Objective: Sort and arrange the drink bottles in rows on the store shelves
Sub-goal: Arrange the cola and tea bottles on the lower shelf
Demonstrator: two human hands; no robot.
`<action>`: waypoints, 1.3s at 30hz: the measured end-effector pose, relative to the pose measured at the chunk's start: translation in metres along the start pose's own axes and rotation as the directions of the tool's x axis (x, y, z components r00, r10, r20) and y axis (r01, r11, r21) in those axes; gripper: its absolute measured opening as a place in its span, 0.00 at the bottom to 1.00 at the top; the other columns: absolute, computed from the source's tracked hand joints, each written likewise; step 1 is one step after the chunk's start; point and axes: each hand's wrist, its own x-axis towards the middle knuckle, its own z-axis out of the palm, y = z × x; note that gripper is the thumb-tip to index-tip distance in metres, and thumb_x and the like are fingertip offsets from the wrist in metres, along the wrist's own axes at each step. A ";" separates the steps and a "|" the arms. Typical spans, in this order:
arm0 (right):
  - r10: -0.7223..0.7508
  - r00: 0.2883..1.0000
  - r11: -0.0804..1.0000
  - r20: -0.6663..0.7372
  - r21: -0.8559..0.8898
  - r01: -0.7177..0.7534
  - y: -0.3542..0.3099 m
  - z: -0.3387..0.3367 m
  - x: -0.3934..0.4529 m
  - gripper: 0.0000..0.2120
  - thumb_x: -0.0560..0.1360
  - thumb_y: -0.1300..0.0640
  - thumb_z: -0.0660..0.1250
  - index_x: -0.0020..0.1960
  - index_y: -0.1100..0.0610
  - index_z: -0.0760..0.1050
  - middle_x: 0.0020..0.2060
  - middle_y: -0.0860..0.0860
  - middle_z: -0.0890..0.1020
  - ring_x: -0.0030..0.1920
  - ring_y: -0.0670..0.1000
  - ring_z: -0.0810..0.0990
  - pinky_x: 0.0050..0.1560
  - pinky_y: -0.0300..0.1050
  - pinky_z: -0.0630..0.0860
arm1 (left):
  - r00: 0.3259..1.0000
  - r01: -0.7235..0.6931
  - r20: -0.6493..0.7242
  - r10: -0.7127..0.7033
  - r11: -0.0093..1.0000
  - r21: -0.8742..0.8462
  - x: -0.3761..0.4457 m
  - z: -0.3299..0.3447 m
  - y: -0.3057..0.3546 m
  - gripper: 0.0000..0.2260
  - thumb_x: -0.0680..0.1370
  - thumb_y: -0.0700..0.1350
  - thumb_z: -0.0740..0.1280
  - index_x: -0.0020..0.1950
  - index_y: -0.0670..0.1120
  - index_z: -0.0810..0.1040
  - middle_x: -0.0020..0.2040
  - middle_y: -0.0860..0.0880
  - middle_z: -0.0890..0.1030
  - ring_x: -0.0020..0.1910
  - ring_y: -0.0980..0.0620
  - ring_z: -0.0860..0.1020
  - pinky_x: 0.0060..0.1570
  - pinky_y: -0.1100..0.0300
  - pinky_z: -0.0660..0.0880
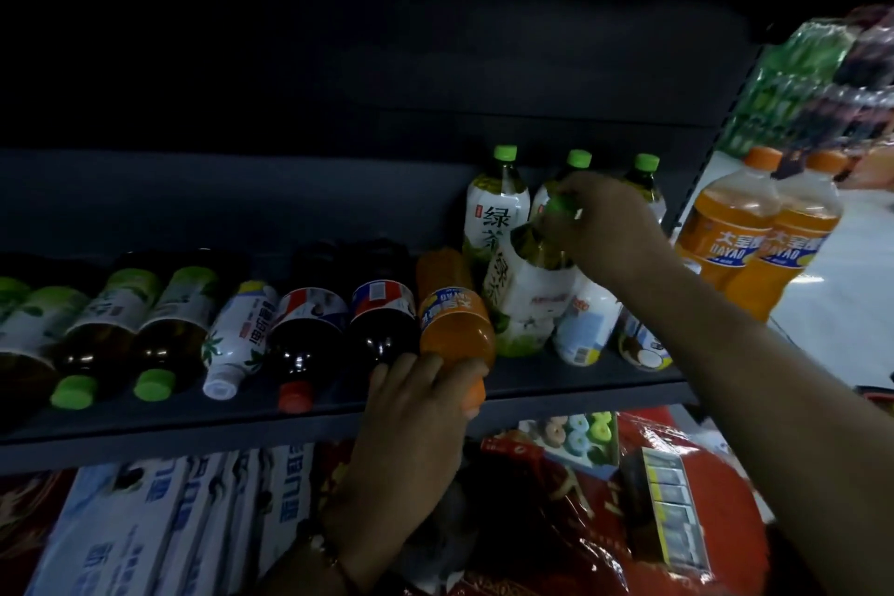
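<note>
On the dark shelf [571, 390] several bottles lie on their sides, caps toward me. My left hand [416, 407] grips the neck end of a lying orange soda bottle [454, 315]. My right hand [604, 223] holds the green cap and neck of a green tea bottle [525, 300], which leans to the left. Behind it stand three upright green tea bottles [493, 213] with green caps. Left of the orange bottle lie two dark cola bottles [382, 319], a white bottle [239, 334] and dark tea bottles [169, 324].
Two white-labelled bottles [588, 324] lie under my right forearm. A pair of orange Dayao bottles [754, 237] stands on the neighbouring unit at right, with wrapped packs [798, 77] above. The lower shelf holds blue-white boxes [193, 518] and red packaged goods [677, 498].
</note>
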 end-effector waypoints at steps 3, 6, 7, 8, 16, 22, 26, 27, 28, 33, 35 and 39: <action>-0.025 0.996 0.999 0.083 -0.046 0.029 -0.001 0.017 0.018 0.21 0.74 0.51 0.70 0.66 0.52 0.73 0.55 0.53 0.80 0.54 0.56 0.79 0.50 0.48 0.77 | 0.996 -0.010 -0.091 0.002 0.997 -0.082 -0.001 -0.025 0.019 0.26 0.69 0.49 0.77 0.63 0.58 0.70 0.51 0.54 0.80 0.48 0.54 0.67 0.46 0.55 0.71; -0.043 0.997 0.998 0.059 -0.046 0.046 0.003 0.029 0.022 0.25 0.74 0.51 0.69 0.70 0.51 0.69 0.59 0.57 0.78 0.57 0.59 0.79 0.54 0.55 0.78 | 0.997 -0.039 -0.079 0.028 0.990 -0.139 0.019 -0.052 0.037 0.19 0.76 0.50 0.70 0.65 0.59 0.70 0.58 0.57 0.77 0.55 0.56 0.68 0.53 0.59 0.67; -0.049 0.997 0.998 0.053 -0.039 0.051 0.004 0.029 0.022 0.27 0.74 0.50 0.69 0.70 0.51 0.68 0.60 0.57 0.78 0.58 0.60 0.78 0.55 0.55 0.78 | 0.998 -0.029 -0.055 0.020 0.987 -0.159 0.031 -0.061 0.042 0.17 0.78 0.51 0.68 0.65 0.59 0.71 0.57 0.59 0.74 0.55 0.57 0.67 0.52 0.61 0.64; -0.055 0.997 0.998 0.058 -0.031 0.057 0.007 0.028 0.022 0.28 0.73 0.48 0.70 0.71 0.51 0.67 0.60 0.57 0.77 0.58 0.60 0.78 0.56 0.55 0.77 | 0.999 -0.023 -0.052 0.015 0.986 -0.164 0.042 -0.068 0.046 0.16 0.78 0.52 0.67 0.66 0.58 0.71 0.54 0.61 0.71 0.55 0.58 0.66 0.51 0.62 0.62; -0.083 0.992 0.990 0.091 0.122 0.072 0.023 0.019 0.017 0.31 0.73 0.44 0.69 0.73 0.46 0.64 0.61 0.51 0.77 0.57 0.53 0.78 0.55 0.53 0.78 | 0.987 0.139 -0.048 -0.152 0.969 -0.204 0.153 -0.079 0.047 0.12 0.79 0.57 0.63 0.55 0.50 0.74 0.44 0.51 0.77 0.44 0.51 0.78 0.46 0.49 0.78; -0.138 0.985 0.970 0.105 0.216 0.113 0.030 0.021 0.015 0.28 0.75 0.47 0.67 0.73 0.43 0.64 0.58 0.48 0.77 0.55 0.50 0.78 0.55 0.52 0.78 | 0.948 0.289 -0.129 -0.290 0.957 -0.029 0.202 -0.068 0.014 0.14 0.79 0.59 0.64 0.44 0.49 0.73 0.36 0.53 0.75 0.34 0.58 0.74 0.29 0.61 0.64; -0.136 0.986 0.975 0.096 0.187 0.117 0.032 0.022 0.008 0.34 0.76 0.47 0.67 0.78 0.46 0.56 0.67 0.52 0.71 0.63 0.54 0.73 0.58 0.47 0.72 | 0.971 0.190 -0.151 -0.186 0.982 0.014 0.198 -0.066 0.004 0.17 0.79 0.62 0.62 0.52 0.50 0.75 0.41 0.52 0.78 0.39 0.55 0.77 0.35 0.58 0.73; -0.134 0.986 0.975 0.095 0.190 0.114 0.031 0.021 0.004 0.34 0.77 0.48 0.67 0.78 0.47 0.55 0.68 0.53 0.70 0.65 0.54 0.72 0.57 0.46 0.71 | 0.975 0.181 -0.134 -0.179 0.983 0.009 0.194 -0.067 0.003 0.18 0.79 0.63 0.61 0.57 0.50 0.75 0.45 0.51 0.79 0.44 0.53 0.78 0.40 0.56 0.75; -0.129 0.988 0.976 0.089 0.191 0.110 0.030 0.021 0.000 0.34 0.77 0.50 0.67 0.78 0.47 0.55 0.69 0.53 0.69 0.65 0.54 0.72 0.57 0.47 0.71 | 0.978 0.182 -0.100 -0.181 0.983 -0.005 0.189 -0.068 0.002 0.20 0.79 0.63 0.59 0.61 0.51 0.75 0.50 0.50 0.80 0.49 0.51 0.79 0.45 0.54 0.76; -0.254 0.967 0.952 0.013 0.182 0.247 0.011 0.035 -0.048 0.29 0.75 0.53 0.67 0.74 0.47 0.61 0.66 0.49 0.68 0.58 0.52 0.74 0.50 0.45 0.76 | 0.999 0.049 0.019 -0.050 0.997 0.059 0.113 -0.084 -0.025 0.24 0.82 0.59 0.59 0.76 0.54 0.64 0.63 0.50 0.78 0.59 0.50 0.76 0.56 0.54 0.74; -0.336 0.941 0.929 0.039 0.178 0.324 -0.003 0.051 -0.076 0.28 0.76 0.51 0.66 0.73 0.44 0.60 0.69 0.45 0.65 0.62 0.48 0.70 0.53 0.32 0.70 | 0.999 -0.045 0.034 0.040 0.986 0.161 0.065 -0.088 -0.050 0.24 0.81 0.58 0.60 0.76 0.52 0.66 0.64 0.49 0.76 0.60 0.48 0.75 0.59 0.52 0.74; -0.385 0.890 0.915 0.246 0.231 0.332 -0.030 0.097 -0.119 0.34 0.79 0.43 0.61 0.77 0.39 0.46 0.76 0.40 0.48 0.75 0.47 0.57 0.66 0.35 0.61 | 0.984 -0.170 0.116 0.139 0.930 0.325 -0.013 -0.088 -0.110 0.26 0.82 0.61 0.54 0.76 0.51 0.66 0.72 0.43 0.71 0.66 0.41 0.74 0.62 0.43 0.74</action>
